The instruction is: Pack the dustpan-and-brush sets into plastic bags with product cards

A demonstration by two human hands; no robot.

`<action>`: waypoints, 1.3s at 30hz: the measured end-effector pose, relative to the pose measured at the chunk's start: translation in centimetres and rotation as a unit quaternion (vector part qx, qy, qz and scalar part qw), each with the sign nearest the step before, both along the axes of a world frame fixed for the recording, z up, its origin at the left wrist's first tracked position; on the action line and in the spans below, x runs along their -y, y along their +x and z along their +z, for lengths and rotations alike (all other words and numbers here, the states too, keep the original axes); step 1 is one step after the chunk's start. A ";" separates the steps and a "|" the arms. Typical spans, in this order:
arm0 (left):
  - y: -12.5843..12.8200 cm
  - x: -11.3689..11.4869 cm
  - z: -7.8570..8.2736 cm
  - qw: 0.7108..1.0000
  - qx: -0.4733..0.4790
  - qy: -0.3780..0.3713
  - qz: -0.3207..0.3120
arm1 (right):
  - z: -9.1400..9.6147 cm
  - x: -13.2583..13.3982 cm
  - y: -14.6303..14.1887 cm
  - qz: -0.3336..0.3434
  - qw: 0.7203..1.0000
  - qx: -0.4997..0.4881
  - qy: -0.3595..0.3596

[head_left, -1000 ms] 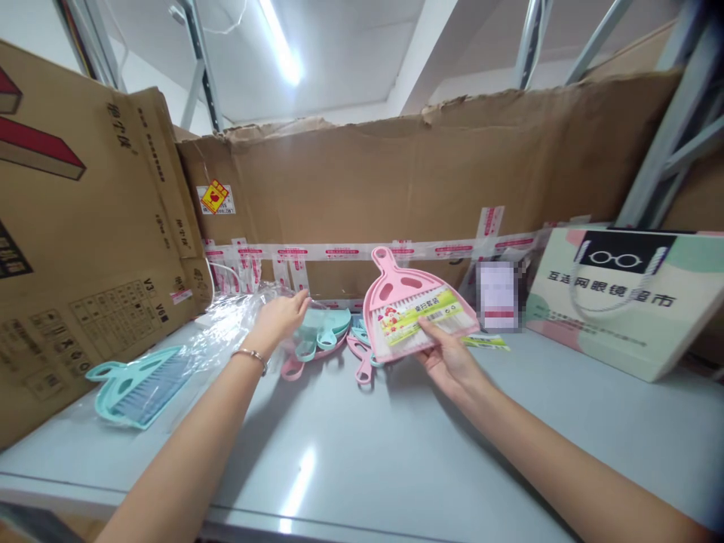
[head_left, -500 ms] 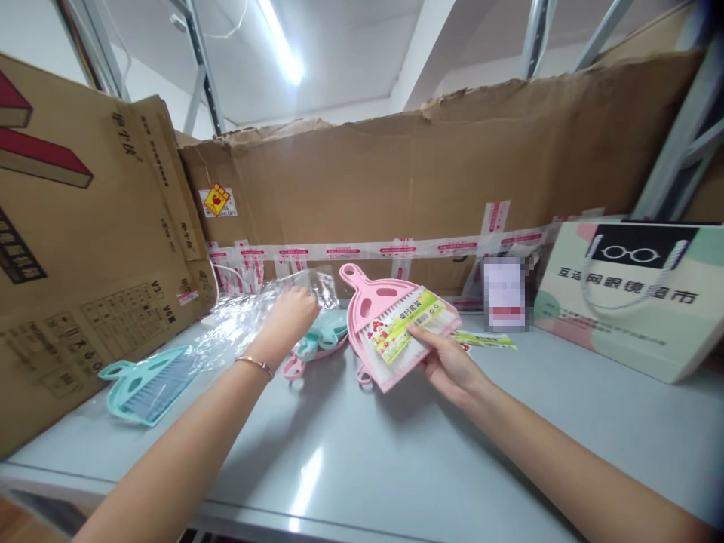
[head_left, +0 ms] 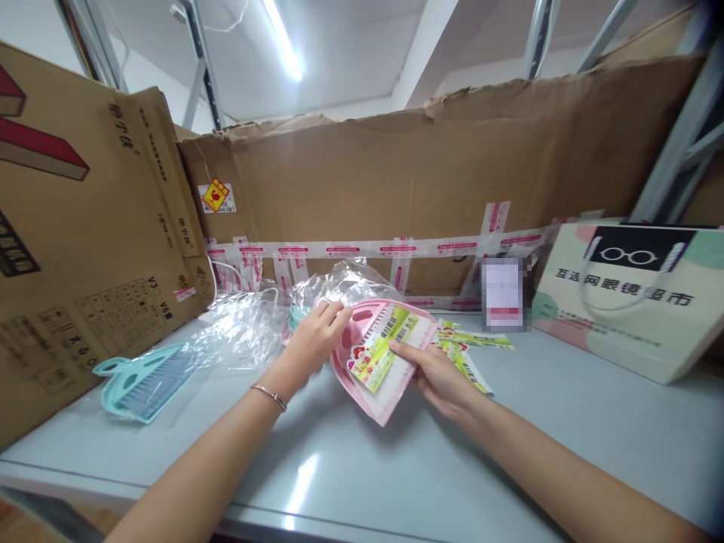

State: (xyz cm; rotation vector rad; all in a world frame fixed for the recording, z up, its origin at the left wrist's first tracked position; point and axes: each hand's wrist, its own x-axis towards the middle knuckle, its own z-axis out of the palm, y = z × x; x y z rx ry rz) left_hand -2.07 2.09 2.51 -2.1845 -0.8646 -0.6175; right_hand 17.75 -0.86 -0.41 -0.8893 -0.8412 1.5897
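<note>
My right hand grips a pink dustpan-and-brush set by its wide bristle end, thumb on top. A green-and-yellow label card lies over the white bristles. At the set's handle end, my left hand has its fingers closed on a clear plastic bag, which bunches up behind the set. The handle is hidden by that hand. Behind my left hand a turquoise dustpan piece shows only in part. To the left lies a turquoise dustpan-and-brush set in clear wrapping.
More crumpled clear plastic lies on the grey table. Several label cards are right of my hands. A pale paper bag with rope handles stands at the right. Cardboard walls enclose the back, and a box stands left.
My left hand has moved right and down with the plastic bag to the pink set's handle end. The pink set has tilted and shifted slightly left, uncovering more label cards.
</note>
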 end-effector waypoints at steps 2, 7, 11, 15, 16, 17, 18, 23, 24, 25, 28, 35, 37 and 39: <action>0.1 0.3 -0.4 0.999 0.030 0.000 -0.040 | -0.2 -0.1 -0.2 -0.024 0.999 -0.030 -0.016; 0.9 1.3 -0.6 0.993 0.067 0.009 -0.101 | -0.5 0.2 -0.7 -0.004 0.998 -0.046 -0.031; 1.6 2.0 -0.7 0.988 0.095 -0.025 -0.122 | -0.3 0.2 -0.9 -0.040 0.995 -0.088 -0.039; 1.8 2.7 -1.0 0.978 0.111 -0.110 -0.139 | 0.0 0.0 -0.8 -0.093 0.984 -0.144 -0.057; 1.8 2.8 -1.1 0.974 0.120 -0.119 -0.147 | 0.0 -0.1 -0.8 -0.093 0.983 -0.149 -0.060; 1.8 2.9 -1.1 0.971 0.147 -0.117 -0.150 | 0.0 -0.1 -0.8 -0.093 0.982 -0.152 -0.063; 1.8 2.9 -1.0 0.964 0.198 -0.106 -0.146 | 0.1 -0.1 -0.8 -0.095 0.981 -0.156 -0.065; 2.0 2.6 -0.8 0.763 0.590 -0.261 -0.040 | 0.5 -0.1 -0.7 -0.142 0.967 -0.201 -0.060; 2.2 2.5 -0.9 0.690 0.628 -0.357 -0.040 | 0.5 -0.1 -0.7 -0.146 0.966 -0.209 -0.056; 2.5 2.5 -1.0 0.620 0.643 -0.448 -0.049 | 0.5 0.0 -0.8 -0.144 0.965 -0.212 -0.054; 3.5 2.6 -1.6 0.504 0.628 -0.578 -0.131 | 0.2 0.3 -1.2 -0.105 0.974 -0.191 -0.060; 3.0 2.4 -2.1 0.513 0.626 -0.558 -0.183 | -1.4 -1.6 0.4 -0.165 0.983 -0.069 -0.026; 2.5 2.3 -2.1 0.522 0.616 -0.563 -0.175 | -1.7 -2.7 1.5 -0.175 0.984 -0.023 -0.004; 2.2 2.2 -2.1 0.520 0.603 -0.576 -0.184 | -1.7 -3.5 2.4 -0.151 0.988 -0.005 0.032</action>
